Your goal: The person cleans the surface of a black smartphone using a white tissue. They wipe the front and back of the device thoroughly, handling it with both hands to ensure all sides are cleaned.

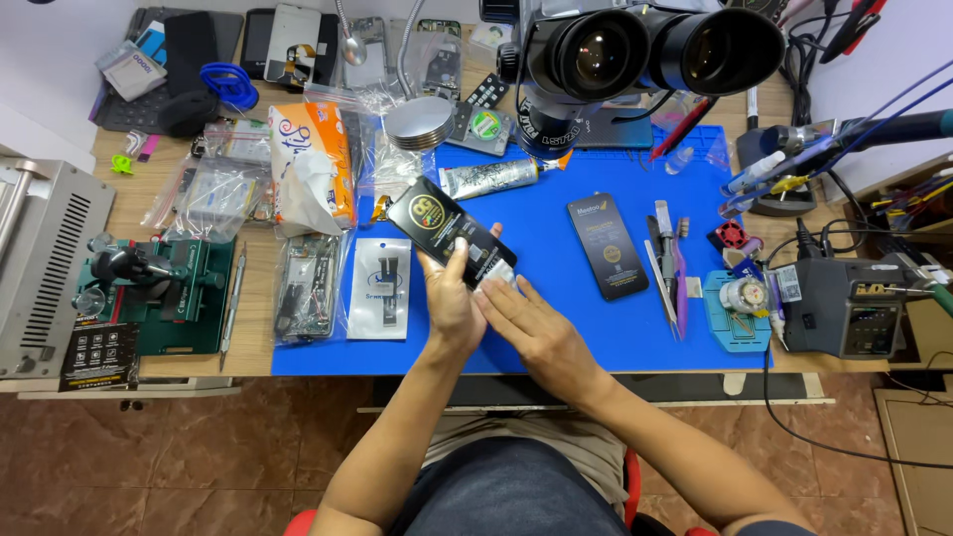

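**Both hands on the black packet, centre frame**

Your left hand point(452, 298) is rising from lower centre, fingers clamped around the black packet point(449, 231), tilting it above the blue mat point(556, 328). Your right hand point(541, 333) is lying flat, fingers extended, touching its lower end. Beyond, a phone point(607, 246) is lying flat.

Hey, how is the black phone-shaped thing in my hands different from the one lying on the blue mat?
The black slab in hand is held up by the left hand, with the right hand against its lower end; the black slab on the mat lies flat and untouched on the blue mat. The held one tilts sharply and bears a round gold mark; the other lies nearly upright with small print. Both are dark, slim rectangles.
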